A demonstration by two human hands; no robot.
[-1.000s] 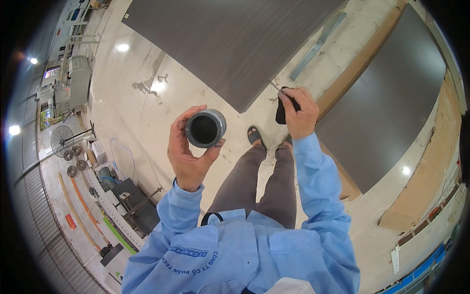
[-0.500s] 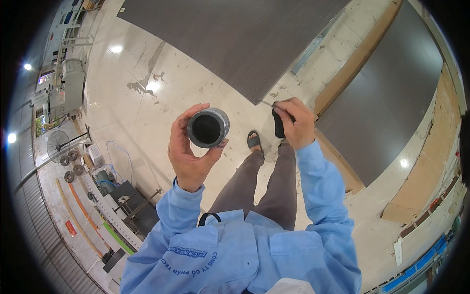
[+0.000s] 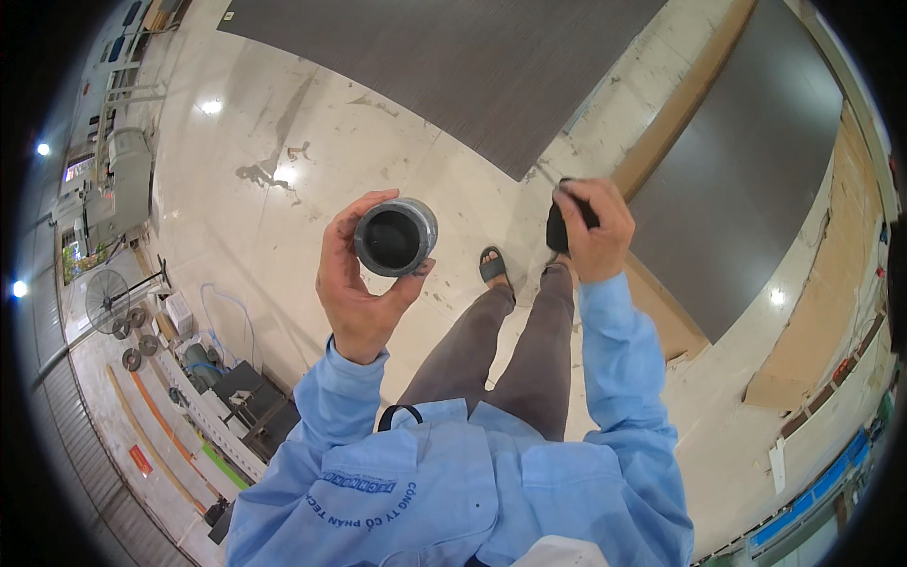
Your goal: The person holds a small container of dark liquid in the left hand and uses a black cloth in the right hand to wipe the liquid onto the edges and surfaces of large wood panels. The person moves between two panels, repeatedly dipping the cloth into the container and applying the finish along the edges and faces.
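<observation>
My left hand [image 3: 351, 283] is wrapped round a dark grey round cup [image 3: 430, 225], thumb on its near side and fingers along the left. Its open mouth faces up toward me, and the inside looks black. My right hand [image 3: 603, 231] pinches a soft-looking black piece [image 3: 559, 225], perhaps a cloth, which hangs down beside the fingers. A thin dark line shows near those fingertips, too faint to name. The two hands are apart, both held above the floor in front of my legs.
A large dark grey panel [image 3: 444, 85] lies ahead, its corner pointing toward me. Another dark panel [image 3: 746, 161] with cardboard edging [image 3: 680, 99] lies to the right, beside a cardboard strip [image 3: 803, 321]. At the left stand a fan [image 3: 107, 300] and machinery [image 3: 128, 180].
My right hand has moved right and slightly up with the black piece. My left hand and the cup have shifted a little to the left and up.
</observation>
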